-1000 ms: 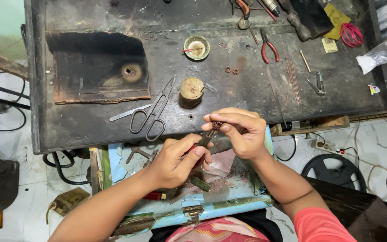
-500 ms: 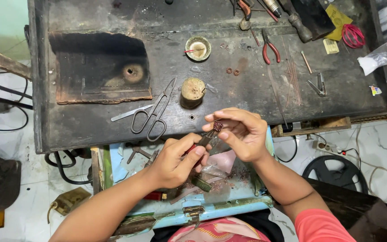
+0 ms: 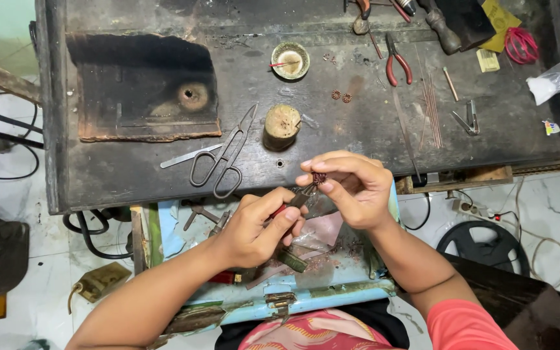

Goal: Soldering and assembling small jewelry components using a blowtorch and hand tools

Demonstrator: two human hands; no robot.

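Note:
My right hand (image 3: 351,188) pinches a tiny dark red ring-shaped piece (image 3: 319,177) between thumb and forefinger, just over the near edge of the dark workbench (image 3: 371,136). My left hand (image 3: 257,223) grips small pliers (image 3: 298,198) with reddish handles, their tips touching that piece. Both hands hover above an open light-blue drawer (image 3: 332,288) that holds scraps and small bits.
On the bench lie metal shears (image 3: 225,155), a flat metal strip (image 3: 189,155), a wooden stump (image 3: 281,126), a small round dish (image 3: 290,61), two tiny copper rings (image 3: 341,96), red-handled pliers (image 3: 396,61), thin rods (image 3: 430,107) and a charred block (image 3: 144,87). Cables and a black wheel (image 3: 484,246) sit on the floor.
Both hands have stayed together at the bench edge with only slight finger shifts; the pliers tips remain at the small piece.

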